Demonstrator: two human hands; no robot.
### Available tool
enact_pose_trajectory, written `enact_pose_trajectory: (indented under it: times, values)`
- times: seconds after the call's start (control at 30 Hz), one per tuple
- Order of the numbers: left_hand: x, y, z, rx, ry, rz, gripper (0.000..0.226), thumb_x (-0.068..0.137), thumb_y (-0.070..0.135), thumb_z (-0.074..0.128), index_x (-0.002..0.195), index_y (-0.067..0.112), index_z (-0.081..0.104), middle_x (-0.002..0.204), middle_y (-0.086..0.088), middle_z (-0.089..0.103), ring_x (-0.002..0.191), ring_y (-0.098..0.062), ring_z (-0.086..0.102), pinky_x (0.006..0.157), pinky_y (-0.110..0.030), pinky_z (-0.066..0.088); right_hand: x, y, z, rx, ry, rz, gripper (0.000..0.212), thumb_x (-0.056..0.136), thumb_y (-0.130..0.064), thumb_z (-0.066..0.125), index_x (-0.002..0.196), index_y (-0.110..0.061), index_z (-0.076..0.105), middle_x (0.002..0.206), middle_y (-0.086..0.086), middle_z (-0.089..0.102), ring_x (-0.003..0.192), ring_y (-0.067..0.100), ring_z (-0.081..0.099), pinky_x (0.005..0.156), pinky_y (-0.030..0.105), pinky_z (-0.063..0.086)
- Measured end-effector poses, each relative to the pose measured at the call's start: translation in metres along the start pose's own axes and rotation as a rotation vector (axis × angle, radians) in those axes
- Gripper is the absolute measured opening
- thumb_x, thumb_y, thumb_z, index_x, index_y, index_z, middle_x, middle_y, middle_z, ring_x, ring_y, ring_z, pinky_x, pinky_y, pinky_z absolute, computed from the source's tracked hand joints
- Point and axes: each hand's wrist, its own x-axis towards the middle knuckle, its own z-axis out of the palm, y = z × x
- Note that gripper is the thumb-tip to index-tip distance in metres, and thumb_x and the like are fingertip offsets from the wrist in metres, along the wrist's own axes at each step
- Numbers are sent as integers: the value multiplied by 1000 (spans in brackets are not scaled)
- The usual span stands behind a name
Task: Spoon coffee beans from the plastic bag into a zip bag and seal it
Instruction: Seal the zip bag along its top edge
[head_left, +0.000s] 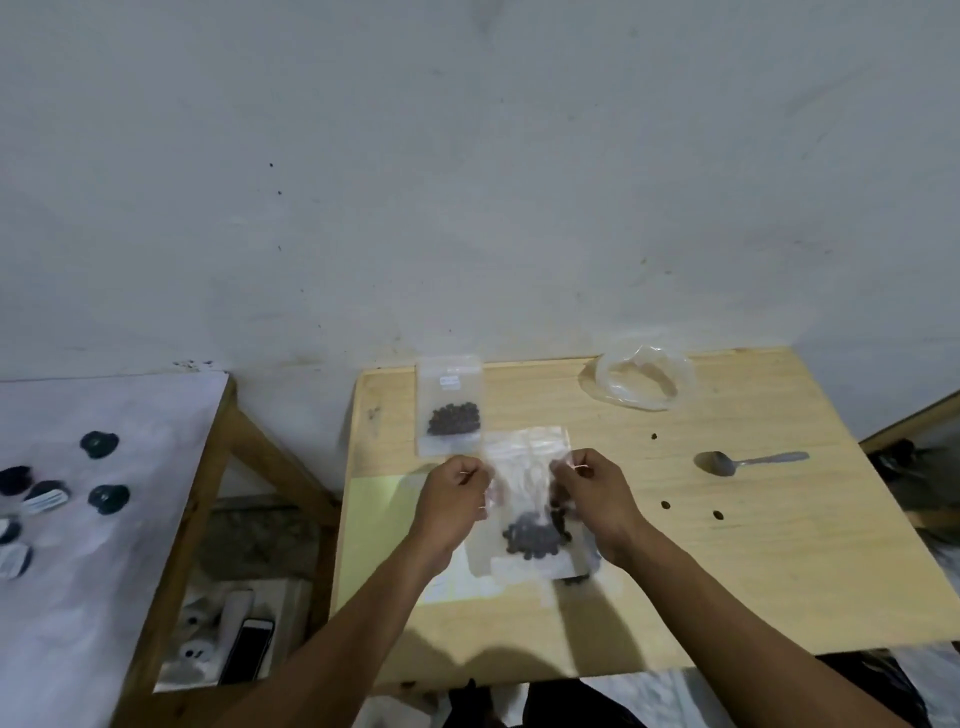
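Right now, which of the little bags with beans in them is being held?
The nearer zip bag, pinched near its top between the left hand and right hand. The other zip bag lies untouched farther back on the table.

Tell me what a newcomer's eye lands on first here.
Both bare hands, left and right, pinch a clear zip bag holding dark coffee beans above the pale wooden table. Behind lies a second small clear bag of beans; a grey metal spoon rests to the right.
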Motion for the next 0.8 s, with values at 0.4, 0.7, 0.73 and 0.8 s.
enact_pose_trajectory:
  times: [0.4,0.7,0.73,0.8]
  values:
    - [-40,-27,-106,-245,494,90,19,100,21,54,99,5,63,88,-9,73,66,-10,70,61,-29,52,-5,25,92,-330,-384,-249,22,100,-26,54,103,-10,68,87,-4,64,78,16,60,71,28,45]
    - [-74,-52,-148,-210,657,59,21,100,20,52,99,3,65,82,-3,70,69,-12,65,64,-26,50,-11,83,118,-1100,-616,-761,28,90,-24,55,116,-24,66,112,6,52,105,26,47,83,31,41]
    - [-75,-54,-149,-201,654,53,21,100,20,52,99,2,64,81,-3,70,68,-11,65,63,-25,49,-12,84,121,-1130,-601,-809,26,88,-22,57,112,-24,67,109,6,52,102,27,48,80,33,43]
    - [-76,-56,-149,-197,647,53,23,100,20,52,99,1,64,79,-3,70,65,-9,64,62,-25,49,-14,85,127,-1175,-558,-899,17,76,-17,68,92,-24,71,92,4,53,86,28,54,62,30,39]
